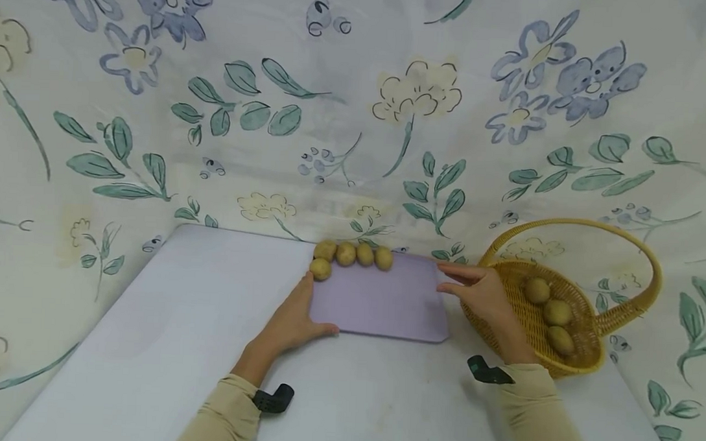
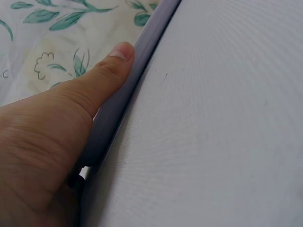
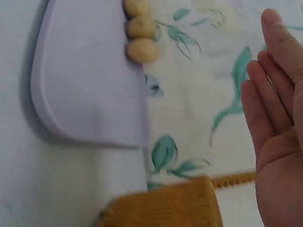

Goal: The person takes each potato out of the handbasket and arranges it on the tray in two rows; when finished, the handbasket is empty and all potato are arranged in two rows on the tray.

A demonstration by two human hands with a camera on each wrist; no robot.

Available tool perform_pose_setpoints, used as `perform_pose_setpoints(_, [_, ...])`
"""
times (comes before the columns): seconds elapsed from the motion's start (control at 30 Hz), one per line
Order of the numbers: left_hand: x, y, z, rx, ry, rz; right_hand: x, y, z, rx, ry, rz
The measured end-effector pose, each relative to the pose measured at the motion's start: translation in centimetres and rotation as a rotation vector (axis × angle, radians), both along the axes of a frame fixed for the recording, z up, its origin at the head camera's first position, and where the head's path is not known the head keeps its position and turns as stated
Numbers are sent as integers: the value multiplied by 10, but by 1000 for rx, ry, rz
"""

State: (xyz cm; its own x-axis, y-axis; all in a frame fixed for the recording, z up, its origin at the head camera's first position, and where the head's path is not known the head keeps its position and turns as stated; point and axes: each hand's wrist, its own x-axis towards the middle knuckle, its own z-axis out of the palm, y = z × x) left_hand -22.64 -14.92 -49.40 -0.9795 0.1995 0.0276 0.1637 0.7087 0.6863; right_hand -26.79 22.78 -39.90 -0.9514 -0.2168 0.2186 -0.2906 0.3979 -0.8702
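Note:
A lilac tray (image 1: 379, 306) with a low rim lies on the white table. Several potatoes (image 1: 346, 254) line its far edge, and one potato (image 1: 320, 269) sits below them on the left side. My left hand (image 1: 288, 319) spans the tray's near left corner, fingers along the left side. Its straight thumb (image 2: 111, 71) touches the front rim in the left wrist view; the other fingers are hidden there. At the tray's right edge is my right hand (image 1: 487, 300), its fingers extended and holding nothing. The right wrist view shows its palm (image 3: 284, 165) and nearly straight fingers.
To the right stands a wicker basket (image 1: 518, 330) with a tall arched handle (image 1: 657, 276) and potatoes (image 1: 558, 313) inside. My right forearm passes close by its near left side. A floral cloth (image 1: 356, 117) hangs behind the white table (image 1: 210, 293).

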Motion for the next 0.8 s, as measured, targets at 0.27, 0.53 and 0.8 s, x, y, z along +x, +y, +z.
perform_pose_setpoints(0.27, [0, 1, 3, -3, -3, 3, 19, 46, 18, 51, -38, -51])
perform_pose_setpoints(0.53, [0, 2, 3, 18, -17, 8, 17, 78, 16, 160, -50, -99])
perform_pose_setpoints(0.8, [0, 0, 2, -8, -17, 11, 5, 111, 18, 254, -213, -249])
